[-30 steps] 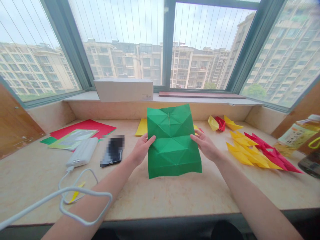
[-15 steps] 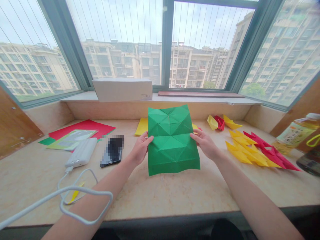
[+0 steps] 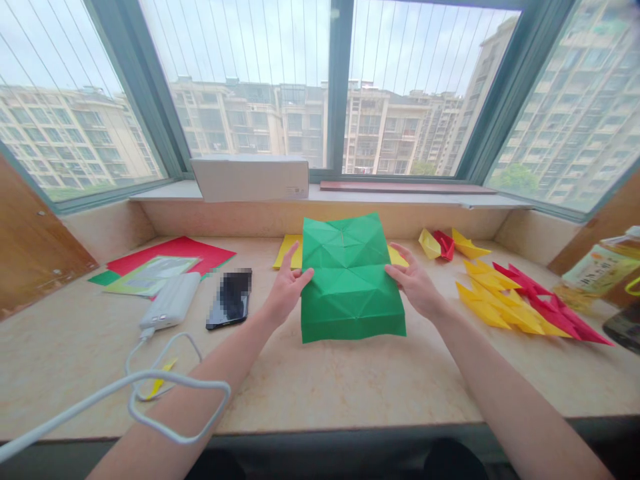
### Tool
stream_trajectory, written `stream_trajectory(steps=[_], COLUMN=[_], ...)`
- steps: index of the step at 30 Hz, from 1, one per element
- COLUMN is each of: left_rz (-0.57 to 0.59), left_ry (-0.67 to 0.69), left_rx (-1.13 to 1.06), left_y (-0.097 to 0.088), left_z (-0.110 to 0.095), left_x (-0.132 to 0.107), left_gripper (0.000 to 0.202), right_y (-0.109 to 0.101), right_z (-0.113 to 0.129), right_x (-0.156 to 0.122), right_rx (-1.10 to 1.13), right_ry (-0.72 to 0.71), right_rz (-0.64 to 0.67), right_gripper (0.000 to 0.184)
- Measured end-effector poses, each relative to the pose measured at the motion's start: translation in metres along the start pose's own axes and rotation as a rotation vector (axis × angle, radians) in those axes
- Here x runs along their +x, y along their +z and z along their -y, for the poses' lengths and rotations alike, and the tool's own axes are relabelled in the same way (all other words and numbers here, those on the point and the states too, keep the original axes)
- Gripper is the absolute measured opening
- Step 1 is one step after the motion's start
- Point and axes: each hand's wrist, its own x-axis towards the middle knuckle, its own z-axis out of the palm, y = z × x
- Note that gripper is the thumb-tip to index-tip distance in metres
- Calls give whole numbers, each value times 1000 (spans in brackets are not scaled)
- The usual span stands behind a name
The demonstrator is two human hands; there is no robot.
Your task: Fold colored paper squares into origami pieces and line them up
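A creased green paper sheet is held up over the stone counter, its lower edge near the surface. My left hand grips the sheet's left edge at mid height, thumb on the front. My right hand holds the right edge the same way. The fingers behind the sheet are hidden. A yellow sheet lies on the counter behind the green one.
At left lie red and green sheets, a white power bank with its cable, and a dark phone. Folded yellow and red paper pieces lie at right, beside a bottle. A white box sits on the sill.
The green sheet has come down a little and tilted back toward the counter. Both hands kept their grip and moved slightly away from me with it.
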Motion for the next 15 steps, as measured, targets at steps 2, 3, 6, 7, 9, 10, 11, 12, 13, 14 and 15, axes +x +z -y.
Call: stream_trajectory(steps=[2, 3, 6, 7, 9, 10, 11, 12, 13, 14, 15], left_rz=[41, 62, 123, 144, 175, 181, 178, 171, 162, 153, 145], left_ry=[-11, -21, -53, -65, -88, -94, -92, -85, -76, -64, -51], left_rx=[68, 104, 143, 121, 65, 49, 39, 35, 32, 32, 34], left_y=[-2, -4, -7, -8, -9, -9, -8, -8, -8, -7, -7], left_z=[0, 1, 4, 5, 7, 7, 7, 7, 7, 7, 7], left_x=[0, 0, 2, 2, 3, 3, 3, 3, 4, 4, 4], left_gripper=[70, 65, 58, 61, 70, 73, 76, 78, 80, 81, 82], right_y=[-1, -2, -5, -5, -7, -7, -7, -7, -7, -7, -6], right_z=[0, -1, 0, 0, -1, -1, -1, -1, -2, -1, -1], right_x=[1, 1, 2, 2, 2, 2, 2, 3, 3, 3, 3], right_rx=[-3, -19, -97, -117, -132, -127, -118, -103, -84, -67, -56], right_ry=[-14, -21, -19, -5, 26, 32, 32, 26, 18, 9, -1], right_rz=[21, 40, 110, 131, 162, 170, 174, 173, 171, 166, 155], right_gripper=[66, 60, 52, 54, 57, 59, 61, 63, 67, 69, 71])
